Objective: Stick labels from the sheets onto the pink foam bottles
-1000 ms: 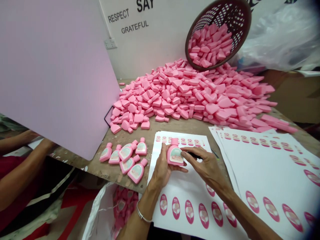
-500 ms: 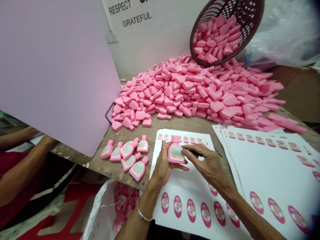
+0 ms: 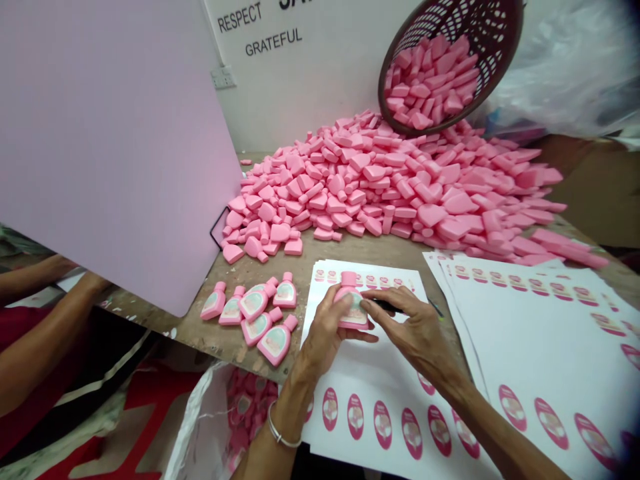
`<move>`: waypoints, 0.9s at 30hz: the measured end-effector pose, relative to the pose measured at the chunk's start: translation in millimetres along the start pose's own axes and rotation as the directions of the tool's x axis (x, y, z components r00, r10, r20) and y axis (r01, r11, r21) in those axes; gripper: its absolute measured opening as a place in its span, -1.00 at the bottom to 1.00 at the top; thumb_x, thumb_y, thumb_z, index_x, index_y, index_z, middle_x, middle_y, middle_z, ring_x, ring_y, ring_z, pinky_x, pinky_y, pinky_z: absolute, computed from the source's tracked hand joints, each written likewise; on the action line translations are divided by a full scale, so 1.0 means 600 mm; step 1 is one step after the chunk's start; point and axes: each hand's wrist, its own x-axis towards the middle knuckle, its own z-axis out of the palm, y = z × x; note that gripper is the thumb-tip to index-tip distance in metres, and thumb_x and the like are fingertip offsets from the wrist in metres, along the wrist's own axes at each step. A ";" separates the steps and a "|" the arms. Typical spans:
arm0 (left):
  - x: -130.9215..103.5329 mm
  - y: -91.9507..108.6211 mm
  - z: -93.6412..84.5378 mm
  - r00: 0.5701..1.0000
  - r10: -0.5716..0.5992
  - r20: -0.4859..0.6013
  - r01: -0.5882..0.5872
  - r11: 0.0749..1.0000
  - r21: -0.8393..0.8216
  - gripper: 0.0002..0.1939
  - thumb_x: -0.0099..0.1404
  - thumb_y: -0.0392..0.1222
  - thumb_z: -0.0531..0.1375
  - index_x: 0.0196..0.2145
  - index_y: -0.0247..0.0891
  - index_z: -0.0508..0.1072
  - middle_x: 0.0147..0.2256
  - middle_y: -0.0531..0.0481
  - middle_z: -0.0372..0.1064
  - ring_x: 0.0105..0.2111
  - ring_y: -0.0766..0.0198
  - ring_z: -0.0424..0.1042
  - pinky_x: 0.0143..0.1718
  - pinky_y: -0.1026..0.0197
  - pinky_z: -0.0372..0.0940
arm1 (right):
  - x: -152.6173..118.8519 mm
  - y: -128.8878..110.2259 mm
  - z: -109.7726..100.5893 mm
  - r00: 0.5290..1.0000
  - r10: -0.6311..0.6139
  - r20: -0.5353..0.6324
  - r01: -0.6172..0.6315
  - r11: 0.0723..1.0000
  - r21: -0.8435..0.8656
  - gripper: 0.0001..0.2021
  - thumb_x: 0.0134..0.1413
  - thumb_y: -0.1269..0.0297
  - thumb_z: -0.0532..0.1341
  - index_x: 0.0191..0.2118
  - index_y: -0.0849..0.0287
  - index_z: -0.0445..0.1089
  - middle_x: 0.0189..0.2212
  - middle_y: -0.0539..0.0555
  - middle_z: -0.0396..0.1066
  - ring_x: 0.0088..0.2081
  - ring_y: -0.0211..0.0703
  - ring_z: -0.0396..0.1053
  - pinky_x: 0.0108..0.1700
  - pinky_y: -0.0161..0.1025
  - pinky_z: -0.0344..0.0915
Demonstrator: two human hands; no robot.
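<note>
My left hand (image 3: 323, 330) grips a small pink bottle (image 3: 349, 280) upright above a sheet of stickers (image 3: 383, 417). Its thumb lies across the pale label on the bottle's front. My right hand (image 3: 413, 327) is closed on a thin dark tool (image 3: 387, 305), whose kind I cannot make out. The right thumb and fingertips touch the label's right edge. To the left, several pink bottles with labels (image 3: 277, 341) lie on the table. The sticker sheet under my hands has a row of oval pink stickers along its near side and smaller ones along the far side.
A large heap of plain pink bottles (image 3: 350, 173) covers the back of the table (image 3: 385, 250), below a tipped brown basket (image 3: 500, 53). More sticker sheets (image 3: 530, 333) lie right. A pale panel (image 3: 115, 147) stands left, a co-worker's arm (image 3: 55, 333) beyond. A white sack (image 3: 200, 420) holds bottles below.
My left thumb has moved from the bottle's side onto its label. My right hand stays at the label's right edge with the dark tool. The view has shifted slightly.
</note>
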 end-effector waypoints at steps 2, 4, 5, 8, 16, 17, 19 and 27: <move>-0.004 0.001 -0.002 1.000 0.002 0.027 -0.002 0.999 0.032 -0.59 0.14 -0.22 0.25 -0.04 -0.25 0.32 -0.32 0.00 0.36 -0.35 0.27 0.42 -0.25 0.08 0.45 | 0.000 0.003 0.001 0.999 -0.031 0.011 0.032 0.999 -0.030 -0.83 0.10 0.14 0.20 -0.27 0.05 0.49 -0.33 0.06 0.51 -0.28 -0.10 0.38 -0.19 -0.10 0.28; -0.008 0.001 -0.004 0.999 -0.008 0.045 0.007 1.000 0.029 -0.59 0.11 -0.30 0.25 -0.06 -0.25 0.31 -0.34 0.02 0.33 -0.36 0.30 0.39 -0.24 0.06 0.44 | -0.001 0.006 0.001 0.996 -0.088 0.031 0.091 0.990 -0.106 -0.82 0.12 0.13 0.19 -0.23 0.05 0.47 -0.32 0.06 0.51 -0.28 -0.09 0.37 -0.15 -0.07 0.24; -0.009 0.000 -0.006 0.998 -0.016 0.060 0.015 1.000 0.012 -0.61 0.11 -0.31 0.24 -0.07 -0.26 0.32 -0.35 0.02 0.32 -0.37 0.31 0.38 -0.24 0.06 0.44 | -0.001 0.007 0.000 0.991 -0.124 0.044 0.130 0.979 -0.155 -0.81 0.13 0.12 0.18 -0.21 0.05 0.46 -0.33 0.06 0.51 -0.29 -0.09 0.36 -0.14 -0.06 0.21; -0.012 -0.004 -0.012 0.994 -0.038 0.101 0.044 0.998 -0.053 -0.63 0.13 -0.31 0.23 -0.08 -0.26 0.32 -0.34 0.01 0.32 -0.36 0.31 0.38 -0.25 0.06 0.44 | 0.002 0.014 -0.012 0.969 -0.237 0.075 0.248 0.915 -0.318 -0.77 0.15 0.11 0.16 -0.15 0.07 0.44 -0.37 0.07 0.49 -0.33 -0.10 0.34 -0.15 -0.05 0.15; -0.030 0.000 -0.020 0.984 -0.135 0.120 0.144 0.987 -0.077 -0.65 0.06 -0.29 0.29 -0.17 -0.34 0.35 -0.27 -0.13 0.41 -0.34 0.25 0.43 -0.27 0.10 0.43 | 0.019 0.025 -0.038 0.998 -0.035 -0.054 0.020 0.965 -0.261 -0.54 0.00 0.00 0.24 0.01 0.07 0.36 -0.20 0.12 0.46 -0.23 -0.03 0.40 -0.15 -0.08 0.27; -0.034 -0.002 -0.016 0.981 -0.149 0.127 0.160 0.984 -0.073 -0.62 0.02 -0.32 0.31 -0.18 -0.34 0.34 -0.32 -0.08 0.40 -0.34 0.26 0.43 -0.26 0.10 0.42 | 0.016 0.020 -0.028 0.999 0.033 0.038 -0.026 0.986 -0.162 -0.47 -0.06 0.02 0.27 0.07 0.05 0.30 -0.12 0.10 0.43 -0.18 -0.04 0.41 -0.14 -0.12 0.31; -0.043 -0.007 -0.010 0.972 -0.181 0.152 0.193 0.979 -0.068 -0.54 -0.07 -0.36 0.34 -0.18 -0.32 0.32 -0.38 0.02 0.37 -0.35 0.26 0.45 -0.27 0.12 0.42 | 0.009 0.009 -0.002 0.974 0.116 0.193 -0.108 0.993 -0.052 -0.40 -0.12 0.07 0.30 0.10 0.04 0.25 -0.05 0.08 0.40 -0.09 -0.05 0.40 -0.10 -0.15 0.35; -0.095 0.057 -0.074 0.961 0.038 -0.273 0.107 0.861 0.496 -0.69 0.26 0.03 0.07 -0.16 -0.23 0.31 -0.38 0.02 0.38 -0.50 0.28 0.41 -0.41 0.21 0.33 | 0.039 0.053 0.036 0.966 0.230 0.121 -0.224 0.973 -0.056 -0.49 -0.13 -0.14 0.24 -0.10 0.08 0.37 -0.13 0.15 0.45 -0.13 0.04 0.43 -0.09 -0.07 0.36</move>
